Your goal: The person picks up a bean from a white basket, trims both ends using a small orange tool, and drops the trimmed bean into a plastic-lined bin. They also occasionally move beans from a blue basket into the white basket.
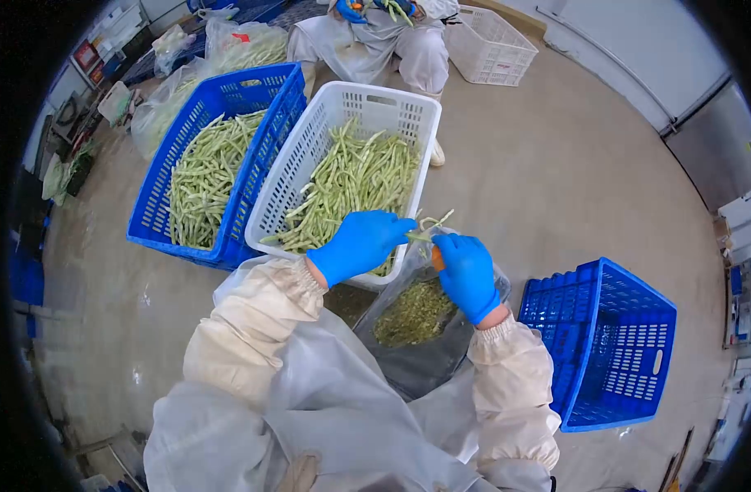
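My left hand [365, 243], in a blue glove, is closed on the ends of a few green beans [425, 230] that stick out to the right. Close beside it, my right hand [467, 275], gloved the same way, is closed around a small orange tool [438, 258]; its working end is hidden. The beans span the narrow gap between both hands. Under my left hand, a white crate [429, 123] holds a heap of long green beans [355, 184]. Below my right hand lies a dark bag-lined container [392, 369] with small green trimmings [415, 314] inside.
On the left, a blue crate [150, 215] holds more beans. A stack of blue crates [593, 344] stands at the right. Across from me sits another person [375, 49] with blue-gloved hands, beside a white crate [494, 49]. Clear bags of beans [244, 45] lie behind.
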`<state>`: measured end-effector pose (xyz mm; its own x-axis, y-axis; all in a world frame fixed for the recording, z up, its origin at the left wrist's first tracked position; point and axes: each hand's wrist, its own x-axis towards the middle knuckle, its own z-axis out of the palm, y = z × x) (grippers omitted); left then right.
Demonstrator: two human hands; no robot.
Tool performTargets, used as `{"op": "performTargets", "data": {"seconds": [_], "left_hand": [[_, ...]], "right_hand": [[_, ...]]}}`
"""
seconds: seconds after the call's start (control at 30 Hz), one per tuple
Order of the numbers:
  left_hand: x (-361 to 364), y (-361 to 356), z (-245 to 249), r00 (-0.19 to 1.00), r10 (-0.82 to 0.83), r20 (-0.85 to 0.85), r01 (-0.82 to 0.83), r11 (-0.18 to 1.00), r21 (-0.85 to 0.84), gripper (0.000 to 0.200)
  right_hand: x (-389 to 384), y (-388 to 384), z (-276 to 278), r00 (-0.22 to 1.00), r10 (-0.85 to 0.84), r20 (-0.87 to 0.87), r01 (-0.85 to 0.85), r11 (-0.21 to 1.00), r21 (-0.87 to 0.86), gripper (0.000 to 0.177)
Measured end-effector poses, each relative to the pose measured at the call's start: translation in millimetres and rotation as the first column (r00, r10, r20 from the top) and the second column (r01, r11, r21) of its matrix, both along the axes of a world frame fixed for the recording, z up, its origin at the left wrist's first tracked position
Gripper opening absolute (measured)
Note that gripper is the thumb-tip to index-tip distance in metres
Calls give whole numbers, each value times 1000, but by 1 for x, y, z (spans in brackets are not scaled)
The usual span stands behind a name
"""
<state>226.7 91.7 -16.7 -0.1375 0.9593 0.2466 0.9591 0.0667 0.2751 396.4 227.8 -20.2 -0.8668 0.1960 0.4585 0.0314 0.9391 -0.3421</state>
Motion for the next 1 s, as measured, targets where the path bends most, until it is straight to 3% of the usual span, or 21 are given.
{"op": "performTargets", "data": {"seconds": [0.07, 0.13, 0.17, 0.2, 0.23, 0.27, 0.3, 0.33, 0.37, 0.4, 0.43, 0.47, 0.53, 0.57, 0.6, 0.63, 0.7, 0.73, 0.8, 1.0], "left_hand": [[-3, 5, -7, 999, -32, 2, 32, 999, -27, 24], [-5, 13, -16, 967, -172, 189, 117, 955, 271, 21], [-1, 15, -21, 966, -173, 191, 118, 956, 269, 21], [10, 17, -18, 816, -212, 538, 77, 962, 263, 18], [17, 19, -14, 547, -224, 807, 39, 969, 242, 17], [18, 19, -11, 545, -220, 809, 34, 970, 241, 17], [17, 21, -7, 210, -166, 963, -72, 980, 185, 17], [13, 23, -3, -153, -120, 981, -147, 984, 98, 18], [1, 24, 1, -153, -222, 963, -208, 960, 188, 22], [-12, 24, 5, -150, -223, 963, -210, 959, 189, 22], [-24, 24, 8, -400, -346, 849, -289, 926, 242, 24], [-33, 26, 10, -605, -455, 654, -378, 887, 266, 27], [-39, 30, 12, -630, -489, 604, -398, 871, 290, 29], [-41, 32, 10, -655, -503, 564, -390, 864, 318, 30], [-40, 33, 7, -679, -513, 525, -382, 858, 344, 30], [-37, 33, 5, -681, -511, 525, -382, 859, 341, 30], [-33, 38, 5, -677, -493, 547, -365, 870, 332, 32], [-31, 39, 6, -677, -491, 548, -362, 871, 332, 32], [-27, 39, 7, -635, -484, 602, -364, 875, 319, 32], [-19, 41, 10, -571, -499, 652, -357, 866, 351, 36]], "right_hand": [[1, -2, -2, 999, 2, 42, -1, 1000, -18, 20], [1, -9, -1, 984, -57, -166, 7, 958, -287, 13], [2, -12, 1, 985, -59, -165, 9, 957, -289, 13], [3, -14, 4, 977, -131, -169, 3, 797, -604, 10], [3, -16, 5, 969, -199, -145, -16, 537, -844, 8], [4, -16, 3, 971, -194, -141, -15, 536, -844, 8], [5, -13, 0, 958, -247, -149, -24, 445, -895, 9], [7, -8, -3, 941, -301, -156, -42, 352, -935, 10], [12, 7, -10, 954, -297, -48, 88, 428, -899, 9], [17, 17, -15, 954, -295, -50, 85, 429, -899, 9], [22, 26, -17, 927, -312, 206, 362, 608, -707, 8], [24, 31, -20, 817, -384, 430, 553, 731, -399, 8], [24, 23, -28, 812, -338, 476, 542, 739, -400, 15], [20, 14, -40, 953, -193, 236, 302, 704, -643, 22], [16, 5, -47, 995, -79, -53, 6, 608, -794, 29], [11, -5, -34, 996, -80, -51, 8, 606, -795, 29], [5, -17, -7, 987, 154, -37, -75, 250, -965, 35], [2, -20, -6, 988, 151, -38, -75, 250, -965, 35], [-2, -25, -4, 986, 158, -53, -56, 16, -998, 31], [-9, -30, -8, 998, 55, -43, -41, -24, -999, 22]]}}
